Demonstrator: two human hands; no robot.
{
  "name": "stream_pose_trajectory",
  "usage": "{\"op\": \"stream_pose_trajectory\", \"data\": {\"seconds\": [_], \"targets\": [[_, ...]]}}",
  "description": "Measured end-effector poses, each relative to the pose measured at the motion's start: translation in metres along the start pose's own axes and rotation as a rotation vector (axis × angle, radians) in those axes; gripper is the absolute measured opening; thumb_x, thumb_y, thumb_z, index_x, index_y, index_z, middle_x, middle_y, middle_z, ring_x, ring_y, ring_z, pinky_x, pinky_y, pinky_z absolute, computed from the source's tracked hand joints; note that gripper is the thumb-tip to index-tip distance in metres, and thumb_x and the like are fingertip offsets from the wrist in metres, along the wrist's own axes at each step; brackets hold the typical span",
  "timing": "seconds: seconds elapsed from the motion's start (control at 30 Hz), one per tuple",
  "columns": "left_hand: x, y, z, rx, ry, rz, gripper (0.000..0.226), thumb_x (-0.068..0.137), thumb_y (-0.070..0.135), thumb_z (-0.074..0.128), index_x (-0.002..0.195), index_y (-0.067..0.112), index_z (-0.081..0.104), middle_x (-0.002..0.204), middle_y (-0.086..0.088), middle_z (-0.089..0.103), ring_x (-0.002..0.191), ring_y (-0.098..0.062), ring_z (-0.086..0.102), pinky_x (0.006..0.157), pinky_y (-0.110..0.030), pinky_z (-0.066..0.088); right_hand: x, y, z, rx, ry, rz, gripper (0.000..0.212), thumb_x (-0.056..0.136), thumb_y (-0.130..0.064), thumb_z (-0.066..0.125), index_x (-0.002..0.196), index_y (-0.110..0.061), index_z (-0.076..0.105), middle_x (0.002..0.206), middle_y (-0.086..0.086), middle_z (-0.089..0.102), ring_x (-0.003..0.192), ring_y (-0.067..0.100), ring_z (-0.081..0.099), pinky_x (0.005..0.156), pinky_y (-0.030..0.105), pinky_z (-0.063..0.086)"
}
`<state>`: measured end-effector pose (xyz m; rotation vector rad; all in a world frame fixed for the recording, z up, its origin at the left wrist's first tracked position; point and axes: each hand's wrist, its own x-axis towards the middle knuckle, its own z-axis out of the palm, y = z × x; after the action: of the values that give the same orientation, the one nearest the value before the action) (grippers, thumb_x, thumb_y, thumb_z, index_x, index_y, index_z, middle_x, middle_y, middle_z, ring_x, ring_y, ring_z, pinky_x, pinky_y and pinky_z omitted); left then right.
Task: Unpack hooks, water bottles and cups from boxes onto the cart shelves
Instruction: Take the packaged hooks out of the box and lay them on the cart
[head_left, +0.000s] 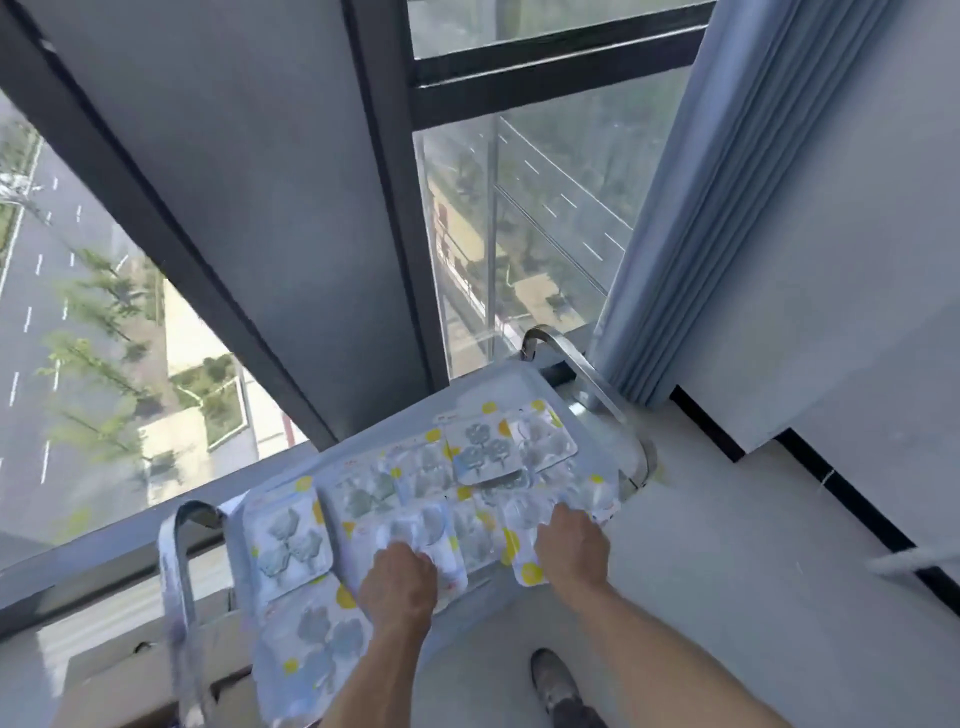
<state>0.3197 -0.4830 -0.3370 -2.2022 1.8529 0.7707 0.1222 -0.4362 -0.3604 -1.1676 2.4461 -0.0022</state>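
Hook packs: blister cards (470, 449) with yellow dots, spread all over the cart's top shelf (511, 382), some overlapping. One sits at 12 o'clock from the right hand, more at 9 o'clock from the left hand.
Left hand: (400, 582) palm down on a pack (426, 530) near the shelf's front edge, fingers bent onto its near end, so it looks like it's gripping it, though blur makes that iffy.
Right hand: (571, 551) also palm down, at 3 o'clock from the left one, fingertips on the pack (524, 519) by the shelf's right corner; can't tell if it's pinching or just pressing.
Arms: both forearms reach forward, roughly parallel.
Cart handles: chrome loop (582, 374) at the far right.
Background: window (545, 218), curtain (691, 218), shoe (556, 680) on the floor at 6 o'clock.
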Motion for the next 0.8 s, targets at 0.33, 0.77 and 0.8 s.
{"op": "stream_pose_trajectory", "data": {"seconds": [0.33,0.77,0.8], "targets": [[0.12,0.183,0.035,0.133,-0.01,0.084,0.026,0.103,0.023,0.039,0.118,0.01,0.056,0.123,-0.007,0.054,0.106,-0.025,0.063,0.079,-0.033,0.045,0.149,0.029,-0.006,-0.07,-0.091,0.095,0.013,0.099,-0.03,0.048,0.102,-0.019,0.054,0.106,-0.001,0.064,0.094,0.016,0.067,0.06,0.026,0.039],[0.198,0.267,0.085,0.31,-0.068,0.209,0.02,0.098,0.024,0.051,0.111,0.014,0.061,0.11,-0.006,0.065,0.099,-0.025,0.066,0.073,-0.031,0.046,0.171,0.052,0.018,-0.013,-0.337,0.067,0.015,0.09,-0.023,0.049,0.105,-0.019,0.052,0.102,-0.001,0.06,0.091,0.019,0.063,0.064,0.026,0.042],[0.198,0.267,0.084,0.297,-0.07,0.213,0.021,0.099,0.027,0.05,0.111,0.013,0.061,0.109,-0.006,0.066,0.099,-0.025,0.066,0.073,-0.031,0.046,0.174,0.054,0.018,0.0,-0.342,0.06,0.015,0.089,-0.025,0.051,0.102,-0.019,0.052,0.101,-0.001,0.06,0.091,0.019,0.063,0.064,0.026,0.042]]}}
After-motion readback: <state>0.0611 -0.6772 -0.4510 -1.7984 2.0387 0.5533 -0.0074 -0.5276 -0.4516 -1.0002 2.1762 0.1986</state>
